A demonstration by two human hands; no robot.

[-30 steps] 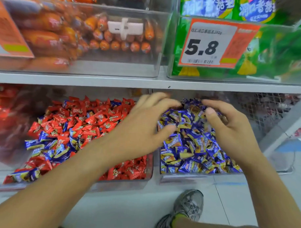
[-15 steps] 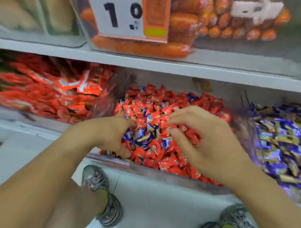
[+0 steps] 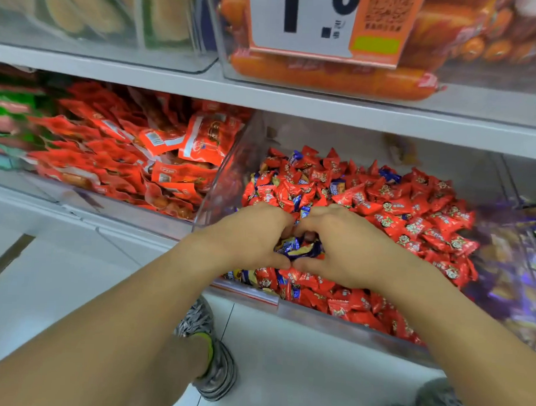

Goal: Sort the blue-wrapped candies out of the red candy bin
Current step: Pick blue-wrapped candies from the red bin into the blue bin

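A clear bin (image 3: pixel 332 322) on the lower shelf is heaped with red-wrapped candies (image 3: pixel 412 220). Blue-wrapped candies lie mixed among them, some near the back (image 3: pixel 337 187) and some along the front edge. My left hand (image 3: pixel 247 235) and my right hand (image 3: pixel 344 245) sit side by side over the front of the heap, thumbs touching. Their curled fingers cup a small bunch of blue-wrapped candies (image 3: pixel 298 248) between them. The fingertips are hidden under the hands.
A bin of blue candies (image 3: pixel 528 272) stands blurred at the right edge. Left of the red bin lie red snack packets (image 3: pixel 159 156). The shelf above holds orange sausages (image 3: pixel 341 77) behind a price tag (image 3: pixel 312 22). My shoes (image 3: pixel 210 352) stand on the white floor below.
My hands have closed together in the red bin and gathered blue candies between them. A second ago they were over the blue bin to the right; the view has shifted left.
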